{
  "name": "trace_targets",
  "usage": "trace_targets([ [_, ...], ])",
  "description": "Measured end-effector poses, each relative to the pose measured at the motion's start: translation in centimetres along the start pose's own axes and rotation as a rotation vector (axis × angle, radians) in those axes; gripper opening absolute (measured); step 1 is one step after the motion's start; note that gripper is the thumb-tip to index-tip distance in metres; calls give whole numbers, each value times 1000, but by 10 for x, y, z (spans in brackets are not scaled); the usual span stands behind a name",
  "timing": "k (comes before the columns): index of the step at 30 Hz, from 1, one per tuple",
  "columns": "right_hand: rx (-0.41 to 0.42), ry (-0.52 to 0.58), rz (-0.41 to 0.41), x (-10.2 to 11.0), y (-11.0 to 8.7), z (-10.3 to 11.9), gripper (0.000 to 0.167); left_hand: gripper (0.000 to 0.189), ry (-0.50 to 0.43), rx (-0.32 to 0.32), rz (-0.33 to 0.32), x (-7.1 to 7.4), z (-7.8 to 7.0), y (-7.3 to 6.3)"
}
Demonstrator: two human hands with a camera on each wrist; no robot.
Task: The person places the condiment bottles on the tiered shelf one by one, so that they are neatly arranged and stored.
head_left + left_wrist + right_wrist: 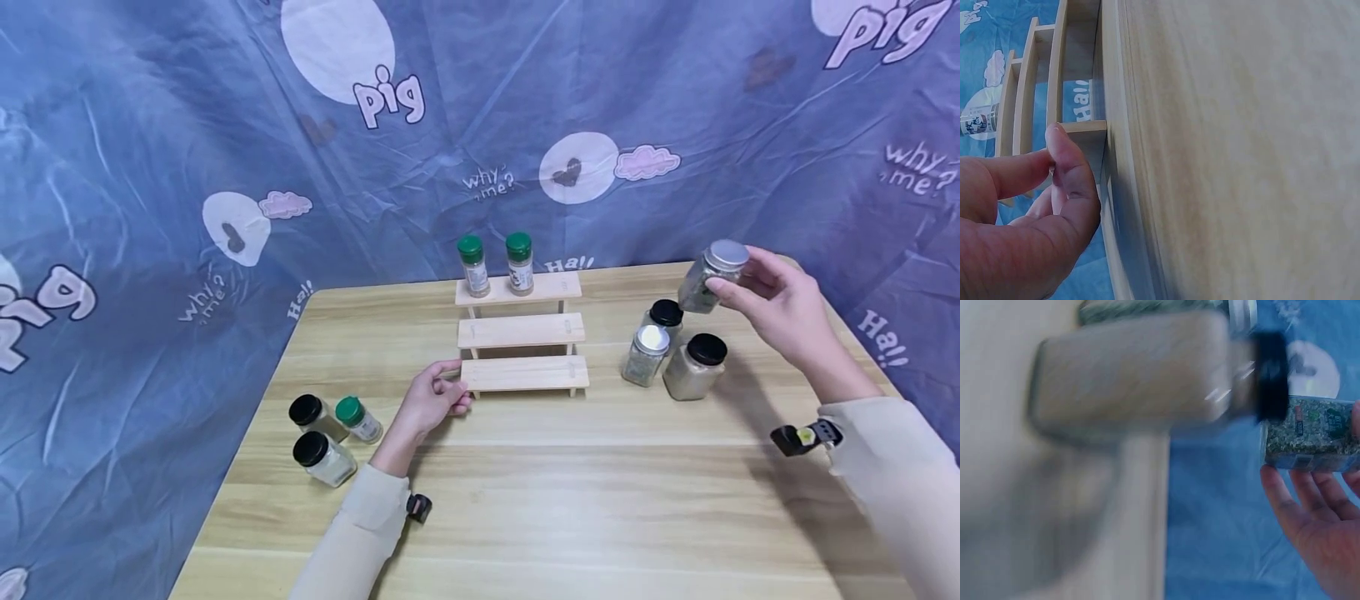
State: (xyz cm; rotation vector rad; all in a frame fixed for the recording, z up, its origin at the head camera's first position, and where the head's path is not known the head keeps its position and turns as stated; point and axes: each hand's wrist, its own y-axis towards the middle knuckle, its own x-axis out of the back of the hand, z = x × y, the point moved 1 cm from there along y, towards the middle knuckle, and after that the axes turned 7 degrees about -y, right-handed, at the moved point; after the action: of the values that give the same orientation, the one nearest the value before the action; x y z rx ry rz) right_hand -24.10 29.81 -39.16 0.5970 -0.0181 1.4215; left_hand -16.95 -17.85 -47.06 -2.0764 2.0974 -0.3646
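My right hand (783, 308) grips a square glass jar (699, 287) with a silver lid, raised over the jars at the right. Dried green herbs fill this jar in the right wrist view, with fingers curled along its side. With thumb and fingertips, my left hand (431, 396) pinches the left end of the lowest step of a three-tier wooden rack (521, 375). Two green-capped spice bottles, one at the left (476, 271) and one nearer the middle (520, 268), stand upright on the top tier. The lower two tiers bear nothing.
Below the raised jar stand a silver-lidded jar (643, 358), a black-lidded jar (693, 371) and another black-lidded jar (666, 313) partly hidden behind. At the left are two black-lidded jars (330, 462) and a green-capped bottle (362, 421). A blue printed cloth (420, 192) hangs behind the table.
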Motion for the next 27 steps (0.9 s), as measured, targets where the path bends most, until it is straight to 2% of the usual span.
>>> trace_targets([
  [10,5,118,68,-53,29,48,46,50,-9,7,-10,-1,2,1],
  [13,2,91,90,-73,35,58,47,50,-5,7,-8,-1,2,1],
  [16,6,16,115,-92,40,66,56,50,-1,7,-6,-1,2,0],
  [19,17,-56,140,-110,45,70,59,50,-3,1,-3,-2,3,-1],
  [23,28,-54,179,-129,48,73,53,49,-5,-8,1,-2,4,0],
  [27,10,-57,205,-140,49,72,59,49,2,-12,2,-1,2,0],
])
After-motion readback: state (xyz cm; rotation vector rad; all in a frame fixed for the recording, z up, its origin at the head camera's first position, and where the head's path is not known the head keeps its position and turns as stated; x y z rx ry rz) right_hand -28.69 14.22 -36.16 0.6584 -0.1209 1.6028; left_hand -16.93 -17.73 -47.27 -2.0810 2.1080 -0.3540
